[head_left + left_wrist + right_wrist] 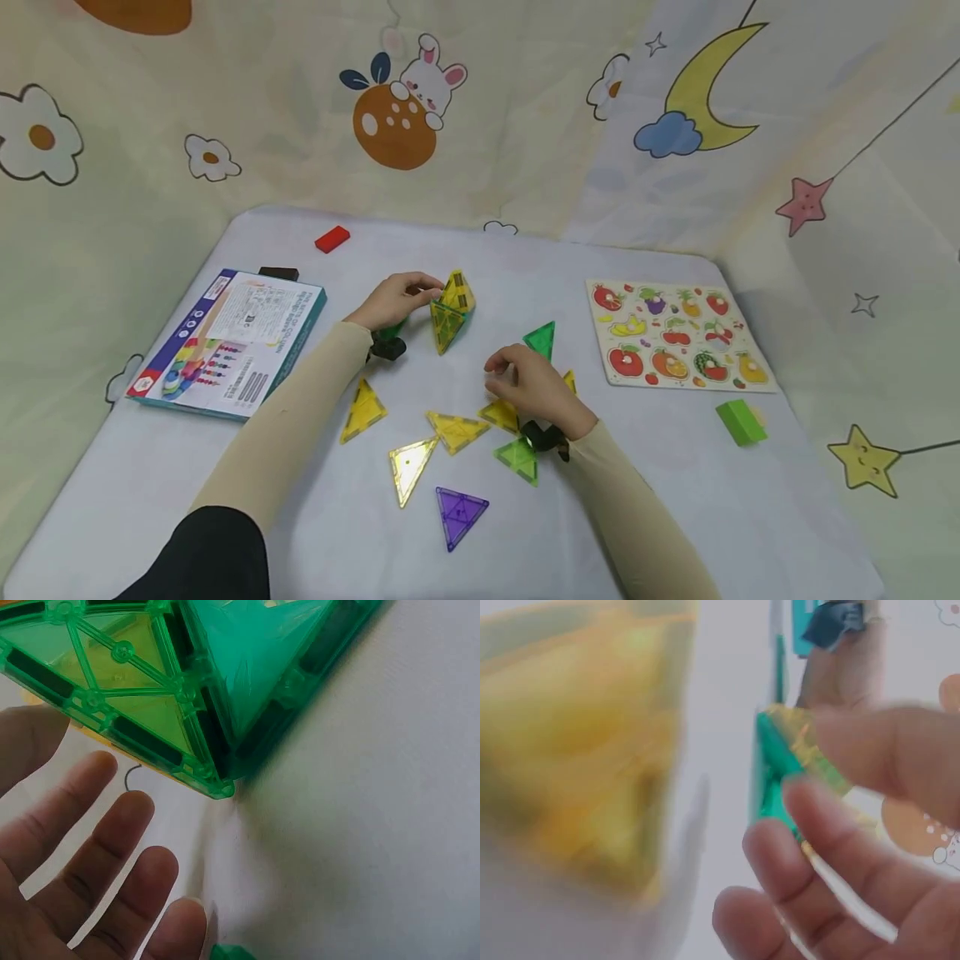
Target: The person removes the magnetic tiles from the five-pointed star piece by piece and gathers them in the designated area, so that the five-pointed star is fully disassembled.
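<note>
My left hand (393, 298) reaches in from the left, its fingertips right at a small pointed structure of see-through yellow and green magnetic tiles (450, 321). In the left wrist view, the fingers (124, 825) are spread and lie below a green triangular tile (139, 675) of the structure. Over the tiles to the right hovers my right hand (536, 387), fingers loosely bent with nothing between them. Beneath it is a yellow triangular tile (501, 415), partly covered. A green triangular tile (543, 340) lies just beyond that hand, and a light green one (519, 458) by the wrist.
Nearer me lie a purple triangle (460, 517), a pale yellow triangle (412, 468) and other yellow tiles (457, 430). A boxed toy (232, 342) is at left, a fruit puzzle board (678, 337) at right. A red block (332, 239) and green block (741, 422) sit farther out.
</note>
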A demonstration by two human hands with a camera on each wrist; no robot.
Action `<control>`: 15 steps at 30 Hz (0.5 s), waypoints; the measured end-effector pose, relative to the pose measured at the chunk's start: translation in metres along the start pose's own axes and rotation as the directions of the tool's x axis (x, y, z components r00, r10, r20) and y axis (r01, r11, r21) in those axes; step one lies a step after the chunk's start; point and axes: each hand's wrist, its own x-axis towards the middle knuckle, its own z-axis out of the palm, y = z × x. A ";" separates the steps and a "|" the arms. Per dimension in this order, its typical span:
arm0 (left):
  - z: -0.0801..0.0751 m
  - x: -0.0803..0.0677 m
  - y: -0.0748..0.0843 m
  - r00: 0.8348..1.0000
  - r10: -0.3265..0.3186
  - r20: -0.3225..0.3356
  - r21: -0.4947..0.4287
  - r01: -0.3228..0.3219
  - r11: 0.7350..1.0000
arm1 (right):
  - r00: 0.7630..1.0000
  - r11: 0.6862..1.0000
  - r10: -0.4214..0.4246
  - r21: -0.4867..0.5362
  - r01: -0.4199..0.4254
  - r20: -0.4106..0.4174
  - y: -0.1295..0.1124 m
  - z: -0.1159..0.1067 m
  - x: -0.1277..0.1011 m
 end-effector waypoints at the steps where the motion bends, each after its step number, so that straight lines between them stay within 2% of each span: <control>1: 0.000 0.001 0.000 1.000 0.006 0.009 -0.006 -0.006 1.000 | 1.000 1.000 0.010 0.017 -0.010 -0.011 -0.003 0.000 0.004; 5: 0.002 0.006 -0.001 0.999 0.044 0.028 -0.030 -0.044 0.999 | 0.997 0.995 0.065 0.078 -0.063 -0.034 -0.016 0.004 0.024; 9: 0.005 0.008 -0.002 0.995 0.091 0.037 -0.018 -0.091 0.996 | 0.991 0.984 0.133 0.119 -0.130 -0.017 -0.026 0.009 0.043; 15: 0.008 0.010 0.000 0.992 0.123 0.034 -0.028 -0.122 0.992 | 0.976 0.968 0.218 0.127 -0.215 -0.008 -0.031 0.018 0.059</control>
